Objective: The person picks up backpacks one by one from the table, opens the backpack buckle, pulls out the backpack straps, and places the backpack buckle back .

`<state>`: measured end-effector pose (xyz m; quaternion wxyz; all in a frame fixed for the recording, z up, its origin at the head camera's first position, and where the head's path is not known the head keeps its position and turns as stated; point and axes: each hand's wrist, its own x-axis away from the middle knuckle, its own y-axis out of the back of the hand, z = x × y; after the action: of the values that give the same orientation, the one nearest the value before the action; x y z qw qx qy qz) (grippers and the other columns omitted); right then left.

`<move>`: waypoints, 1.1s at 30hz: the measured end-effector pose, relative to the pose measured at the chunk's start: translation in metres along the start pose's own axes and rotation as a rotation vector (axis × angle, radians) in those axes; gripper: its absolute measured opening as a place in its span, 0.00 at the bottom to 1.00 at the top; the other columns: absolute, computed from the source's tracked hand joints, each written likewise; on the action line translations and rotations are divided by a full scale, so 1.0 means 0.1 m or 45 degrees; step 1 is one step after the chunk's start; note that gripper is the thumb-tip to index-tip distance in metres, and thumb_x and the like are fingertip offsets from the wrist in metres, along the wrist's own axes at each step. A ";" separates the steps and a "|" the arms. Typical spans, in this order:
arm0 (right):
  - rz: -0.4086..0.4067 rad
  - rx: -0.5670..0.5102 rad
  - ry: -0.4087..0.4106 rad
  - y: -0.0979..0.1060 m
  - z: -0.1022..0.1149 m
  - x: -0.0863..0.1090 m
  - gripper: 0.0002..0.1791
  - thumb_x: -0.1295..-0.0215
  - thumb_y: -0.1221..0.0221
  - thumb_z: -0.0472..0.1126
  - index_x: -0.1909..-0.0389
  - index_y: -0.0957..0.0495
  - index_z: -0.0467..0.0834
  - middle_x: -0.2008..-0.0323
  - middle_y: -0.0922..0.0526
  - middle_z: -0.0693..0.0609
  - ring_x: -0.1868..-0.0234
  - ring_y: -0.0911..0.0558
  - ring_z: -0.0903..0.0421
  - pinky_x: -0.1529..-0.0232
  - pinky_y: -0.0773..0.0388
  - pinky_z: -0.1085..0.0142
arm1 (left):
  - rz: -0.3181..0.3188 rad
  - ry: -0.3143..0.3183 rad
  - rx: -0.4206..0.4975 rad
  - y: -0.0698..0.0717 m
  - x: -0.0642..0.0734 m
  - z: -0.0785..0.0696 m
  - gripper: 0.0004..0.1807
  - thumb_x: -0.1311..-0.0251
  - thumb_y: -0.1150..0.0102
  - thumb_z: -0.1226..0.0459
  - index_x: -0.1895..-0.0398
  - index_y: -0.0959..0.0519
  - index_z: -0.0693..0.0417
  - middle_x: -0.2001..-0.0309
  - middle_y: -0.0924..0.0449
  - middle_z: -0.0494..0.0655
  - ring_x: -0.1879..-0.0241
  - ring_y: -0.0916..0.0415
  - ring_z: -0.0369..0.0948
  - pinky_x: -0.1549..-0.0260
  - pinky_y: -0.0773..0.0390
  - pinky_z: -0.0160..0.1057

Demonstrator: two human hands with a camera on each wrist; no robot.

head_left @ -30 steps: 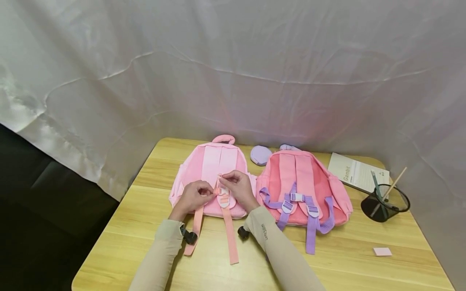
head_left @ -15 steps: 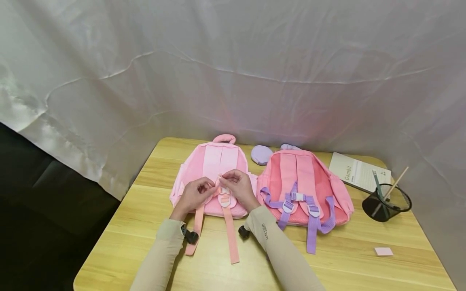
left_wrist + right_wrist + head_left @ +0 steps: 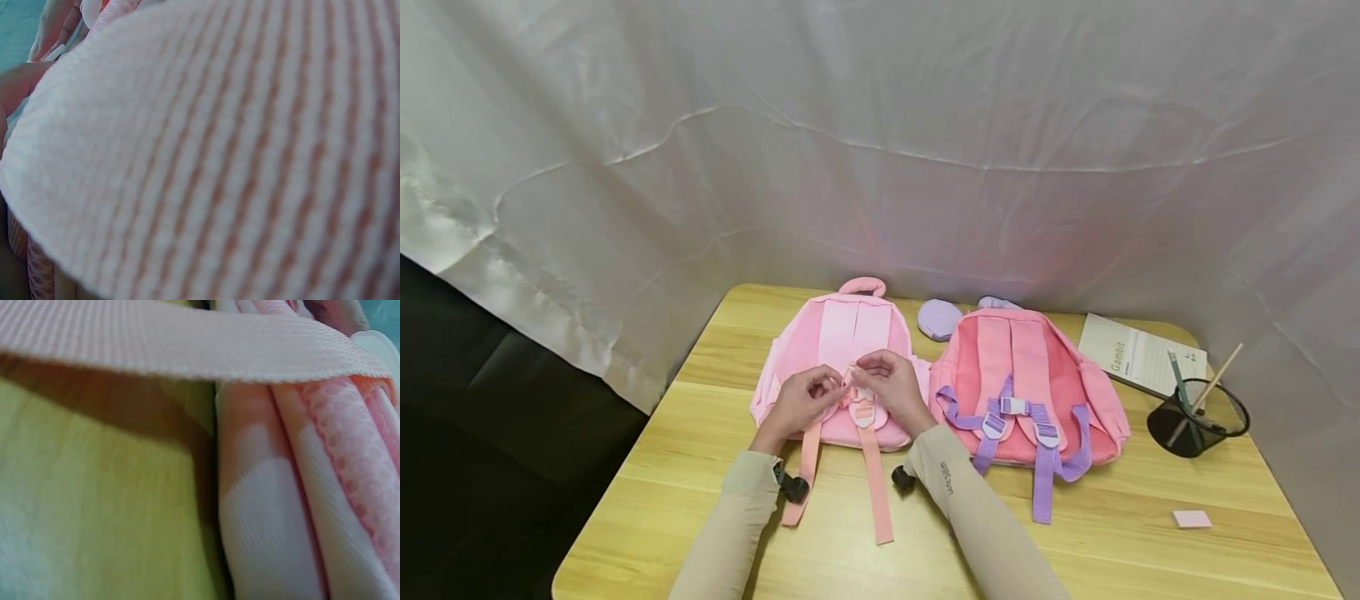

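A light pink backpack (image 3: 838,321) lies back side up, its peach webbing straps (image 3: 877,492) hanging toward me. My left hand (image 3: 801,404) and right hand (image 3: 893,390) meet over its lower middle, fingertips pinching peach webbing just above a white strap adjuster (image 3: 864,414). The pinched part is mostly covered by fingers. Blurred strap webbing (image 3: 219,156) fills most of the left wrist view, with some fingers (image 3: 53,28) at its top left corner. In the right wrist view, a webbing strap (image 3: 187,344) crosses above the backpack's edge (image 3: 269,512).
A darker pink backpack (image 3: 990,346) with purple straps (image 3: 1042,483) lies right beside it. Behind them sits a round lilac pouch (image 3: 938,320). At the right are a booklet (image 3: 1142,354), a black mesh pen cup (image 3: 1180,429) holding sticks, and a small pink block (image 3: 1191,519).
Both hands stay at the same spot. My left fingers have shifted slightly up and toward the right fingertips, and the webbing between them is now more covered.
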<state>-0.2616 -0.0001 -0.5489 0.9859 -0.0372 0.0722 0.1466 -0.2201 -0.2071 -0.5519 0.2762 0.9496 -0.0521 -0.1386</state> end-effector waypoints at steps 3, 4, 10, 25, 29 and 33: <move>-0.005 -0.016 0.004 0.01 0.01 0.01 0.12 0.37 0.30 0.32 0.54 0.16 0.33 0.58 0.11 0.41 0.62 0.13 0.60 0.56 0.15 0.69 | 0.009 0.000 0.003 0.00 0.00 -0.01 0.06 0.37 0.28 0.57 0.63 0.16 0.44 0.76 0.24 0.38 0.76 0.32 0.34 0.74 0.33 0.31; -0.006 -0.021 0.007 0.01 0.01 0.01 0.12 0.37 0.30 0.32 0.54 0.16 0.32 0.58 0.11 0.40 0.62 0.12 0.61 0.57 0.15 0.69 | 0.012 0.001 0.006 0.00 0.00 -0.02 0.06 0.37 0.27 0.57 0.63 0.16 0.44 0.76 0.24 0.38 0.76 0.32 0.34 0.74 0.33 0.31; -0.008 -0.035 0.006 0.04 0.02 0.01 0.14 0.36 0.31 0.31 0.52 0.16 0.30 0.54 0.13 0.34 0.62 0.13 0.62 0.56 0.15 0.70 | 0.017 0.009 0.003 0.00 0.01 -0.02 0.06 0.38 0.27 0.56 0.63 0.16 0.44 0.76 0.25 0.38 0.76 0.32 0.34 0.74 0.34 0.31; 0.019 0.068 0.011 0.06 0.06 -0.02 0.12 0.34 0.31 0.35 0.51 0.15 0.35 0.53 0.12 0.40 0.58 0.14 0.61 0.52 0.17 0.70 | 0.031 0.030 -0.004 0.01 0.01 -0.01 0.07 0.37 0.28 0.53 0.59 0.16 0.40 0.75 0.24 0.37 0.76 0.31 0.35 0.74 0.32 0.32; 0.033 0.154 0.004 0.11 0.19 -0.05 0.13 0.34 0.31 0.35 0.50 0.15 0.36 0.53 0.12 0.42 0.57 0.15 0.61 0.52 0.18 0.71 | 0.027 0.012 -0.005 0.02 0.01 0.00 0.09 0.38 0.27 0.52 0.58 0.15 0.39 0.76 0.24 0.37 0.76 0.32 0.34 0.74 0.32 0.33; 0.042 0.254 0.013 0.22 0.36 -0.10 0.13 0.34 0.31 0.35 0.50 0.15 0.36 0.53 0.12 0.41 0.58 0.16 0.61 0.52 0.18 0.71 | 0.026 0.007 0.012 0.01 0.02 0.00 0.10 0.40 0.25 0.53 0.57 0.15 0.39 0.76 0.25 0.38 0.76 0.32 0.35 0.74 0.33 0.33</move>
<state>-0.2734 0.0217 -0.5125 0.9818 0.0616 0.0919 0.1546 -0.2186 -0.2084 -0.5512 0.2733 0.9507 -0.0616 -0.1327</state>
